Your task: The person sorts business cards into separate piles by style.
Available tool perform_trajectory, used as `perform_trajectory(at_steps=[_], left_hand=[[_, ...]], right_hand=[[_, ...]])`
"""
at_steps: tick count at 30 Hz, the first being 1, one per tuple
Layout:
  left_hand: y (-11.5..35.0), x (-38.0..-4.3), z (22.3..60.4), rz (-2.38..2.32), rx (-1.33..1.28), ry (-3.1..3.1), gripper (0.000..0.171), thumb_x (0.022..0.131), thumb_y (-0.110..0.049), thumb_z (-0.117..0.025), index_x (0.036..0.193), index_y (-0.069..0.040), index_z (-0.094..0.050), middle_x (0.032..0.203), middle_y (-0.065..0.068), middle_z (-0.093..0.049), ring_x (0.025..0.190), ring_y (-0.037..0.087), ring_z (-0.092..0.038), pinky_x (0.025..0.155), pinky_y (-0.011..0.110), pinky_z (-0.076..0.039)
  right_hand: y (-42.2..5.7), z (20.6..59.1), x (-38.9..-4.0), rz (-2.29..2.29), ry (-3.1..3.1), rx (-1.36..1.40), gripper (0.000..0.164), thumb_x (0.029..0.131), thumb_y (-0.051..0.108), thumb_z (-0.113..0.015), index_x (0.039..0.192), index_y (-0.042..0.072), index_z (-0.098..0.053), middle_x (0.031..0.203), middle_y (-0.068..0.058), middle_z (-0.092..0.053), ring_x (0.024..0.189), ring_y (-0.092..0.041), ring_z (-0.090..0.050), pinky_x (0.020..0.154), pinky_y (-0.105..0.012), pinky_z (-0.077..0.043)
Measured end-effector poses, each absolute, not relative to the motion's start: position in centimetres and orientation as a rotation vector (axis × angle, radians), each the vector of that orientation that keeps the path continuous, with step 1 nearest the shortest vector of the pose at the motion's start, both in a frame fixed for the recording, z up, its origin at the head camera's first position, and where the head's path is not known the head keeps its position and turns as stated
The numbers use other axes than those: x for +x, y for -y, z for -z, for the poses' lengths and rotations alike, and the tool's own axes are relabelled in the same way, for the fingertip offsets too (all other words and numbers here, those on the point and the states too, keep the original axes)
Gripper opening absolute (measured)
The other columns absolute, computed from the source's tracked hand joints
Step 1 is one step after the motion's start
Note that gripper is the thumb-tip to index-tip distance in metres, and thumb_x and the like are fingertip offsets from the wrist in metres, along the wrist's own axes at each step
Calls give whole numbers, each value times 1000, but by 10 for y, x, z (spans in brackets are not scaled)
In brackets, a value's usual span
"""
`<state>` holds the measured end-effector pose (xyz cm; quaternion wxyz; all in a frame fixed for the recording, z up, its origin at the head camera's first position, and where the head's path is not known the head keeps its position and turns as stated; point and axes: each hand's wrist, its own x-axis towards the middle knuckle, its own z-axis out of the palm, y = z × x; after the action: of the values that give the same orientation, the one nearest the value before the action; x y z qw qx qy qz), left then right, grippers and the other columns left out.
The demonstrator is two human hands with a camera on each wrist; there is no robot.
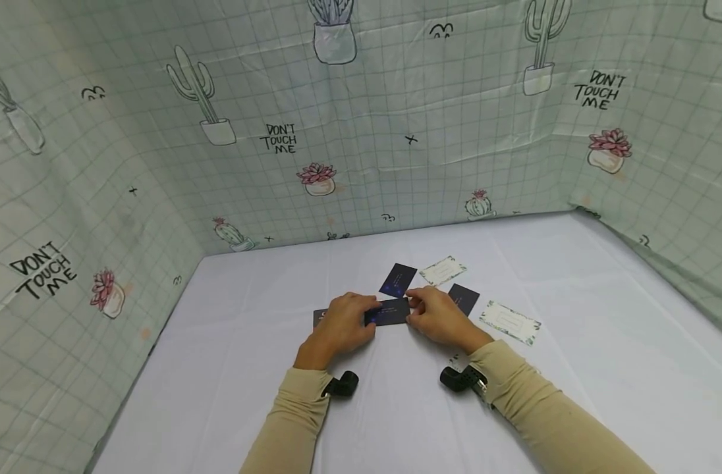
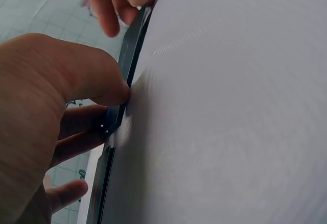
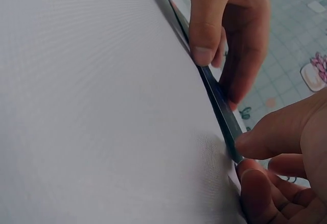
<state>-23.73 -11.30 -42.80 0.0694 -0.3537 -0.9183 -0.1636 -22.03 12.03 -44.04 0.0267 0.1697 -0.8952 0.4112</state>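
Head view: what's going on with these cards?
A person is handling one dark card: the left hand grips its left end, the right hand pinches its right end. Another dark card is partly hidden by the left hand. Two more dark cards and white leaf-bordered cards lie beyond and to the right.

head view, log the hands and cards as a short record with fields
left hand: holds left end of center dark card
right hand: pinches its right end
beyond it: far dark card, far leafy-bordered card
partly hidden by hands: left dark card, right dark card
rightmost: near leafy-bordered card
surface: white cloth
backdrop: cactus-print fabric
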Motion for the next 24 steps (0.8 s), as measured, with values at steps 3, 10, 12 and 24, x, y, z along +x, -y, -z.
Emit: perform_trajectory(at_steps=[3,10,12,24], left_hand=[[114,-237,429,466,-1066,2756,38,86,-16,-69,123,-8,-72,126,9,-68,116,28,-61,98,45,-47],[116,-236,428,472,-1049,2745,37,86,-16,-69,123,-8,-72,125,9,-68,116,28,-62,97,47,-48],[116,-236,427,481,-1047,2742,38,86,-16,-70,123,-8,-71,124,9,-69,115,28,-63,97,47,-48],[111,-237,428,548,-998,2782,34,90,-26,-67,120,-10,-72,121,5,-70,113,26,-62,97,48,-45]], right_hand=[[-119,441,-220,-1283,2760,518,52,81,2,-70,131,-8,-59,101,-8,-64,85,-16,-61,77,-34,-51],[-118,442,-222,-1254,2740,538,47,82,-1,-67,128,-6,-62,100,-9,-65,86,-16,-62,78,-35,-52],[-119,442,-223,-1250,2745,536,46,82,-1,-68,127,-5,-63,100,-8,-65,86,-16,-62,77,-34,-51],[-122,437,-226,-1264,2806,517,32,89,9,-68,121,1,-68,102,-7,-67,90,-17,-63,79,-35,-52]])
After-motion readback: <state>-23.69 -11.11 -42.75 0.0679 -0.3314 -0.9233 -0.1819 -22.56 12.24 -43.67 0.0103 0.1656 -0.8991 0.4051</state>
